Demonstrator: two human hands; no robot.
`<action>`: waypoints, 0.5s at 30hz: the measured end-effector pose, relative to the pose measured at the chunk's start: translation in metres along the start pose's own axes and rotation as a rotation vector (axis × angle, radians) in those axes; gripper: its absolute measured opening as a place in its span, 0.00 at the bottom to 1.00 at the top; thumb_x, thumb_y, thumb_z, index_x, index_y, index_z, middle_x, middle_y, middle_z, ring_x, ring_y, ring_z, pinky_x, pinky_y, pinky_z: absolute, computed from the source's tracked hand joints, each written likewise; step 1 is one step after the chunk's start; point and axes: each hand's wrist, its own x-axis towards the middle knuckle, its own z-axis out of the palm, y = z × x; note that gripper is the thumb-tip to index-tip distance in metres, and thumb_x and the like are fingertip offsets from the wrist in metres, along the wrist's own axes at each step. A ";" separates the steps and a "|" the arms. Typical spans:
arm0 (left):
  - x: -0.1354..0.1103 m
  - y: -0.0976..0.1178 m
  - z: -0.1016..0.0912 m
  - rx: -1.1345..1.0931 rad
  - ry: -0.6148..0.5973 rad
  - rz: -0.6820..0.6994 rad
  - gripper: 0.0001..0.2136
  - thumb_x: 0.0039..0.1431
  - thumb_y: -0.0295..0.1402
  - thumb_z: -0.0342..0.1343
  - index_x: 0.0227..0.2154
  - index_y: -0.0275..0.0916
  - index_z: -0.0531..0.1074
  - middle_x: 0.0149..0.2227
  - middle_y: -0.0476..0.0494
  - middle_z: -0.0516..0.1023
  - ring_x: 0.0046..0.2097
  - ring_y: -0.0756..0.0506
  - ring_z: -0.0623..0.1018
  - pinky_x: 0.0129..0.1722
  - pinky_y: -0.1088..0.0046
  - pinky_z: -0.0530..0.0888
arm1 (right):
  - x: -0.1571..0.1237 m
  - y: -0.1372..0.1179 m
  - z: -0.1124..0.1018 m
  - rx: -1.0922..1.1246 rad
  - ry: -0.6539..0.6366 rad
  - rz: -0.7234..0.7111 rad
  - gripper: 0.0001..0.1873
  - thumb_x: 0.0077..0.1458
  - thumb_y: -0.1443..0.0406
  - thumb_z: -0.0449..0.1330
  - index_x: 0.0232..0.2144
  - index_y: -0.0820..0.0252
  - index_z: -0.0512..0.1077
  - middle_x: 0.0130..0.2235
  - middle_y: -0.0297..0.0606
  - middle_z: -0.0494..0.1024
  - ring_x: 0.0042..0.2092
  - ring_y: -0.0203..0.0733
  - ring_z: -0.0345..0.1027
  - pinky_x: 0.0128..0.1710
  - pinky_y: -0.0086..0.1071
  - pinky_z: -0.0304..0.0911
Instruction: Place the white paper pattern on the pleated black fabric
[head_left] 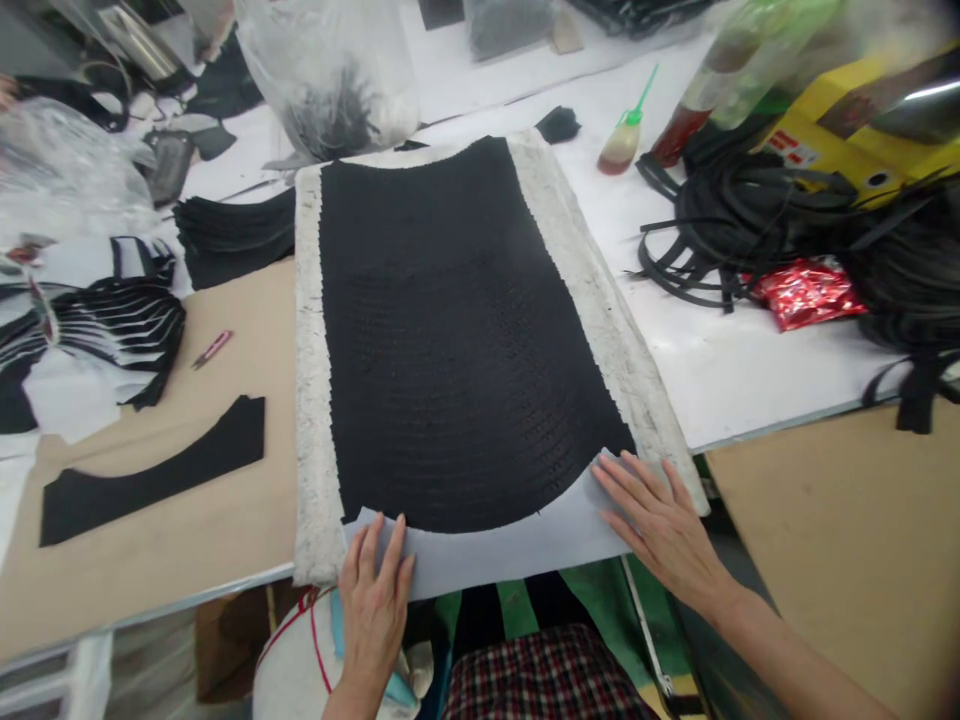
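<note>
A pale grey curved piece (510, 550) lies along the near edge of a stack of black overlapping pieces (450, 330). My left hand (375, 595) rests on its left end, fingers stretched out. On the right end lies my right hand (664, 525), its fingers spread flat. The black stack is laid out in closely stepped curved rows on a whitish, worn board (600, 270). Both hands touch the grey piece from above; whether anything is under the fingertips is hidden.
On the brown board at left are a curved black piece (154, 475), pink thread snips (213, 348) and a bundle of black and white pieces (97, 330). Rightward stand a small glue bottle (621, 145), coiled black strips (750, 215) and a red shiny packet (810, 293). A plastic bag (330, 70) sits behind.
</note>
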 end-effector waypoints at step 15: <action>-0.002 -0.002 0.003 -0.030 -0.004 -0.032 0.23 0.63 0.32 0.52 0.61 0.44 0.63 0.61 0.37 0.65 0.61 0.37 0.65 0.60 0.54 0.65 | -0.003 0.001 0.006 -0.003 -0.014 0.023 0.29 0.68 0.58 0.45 0.69 0.45 0.46 0.65 0.34 0.60 0.67 0.55 0.47 0.67 0.63 0.26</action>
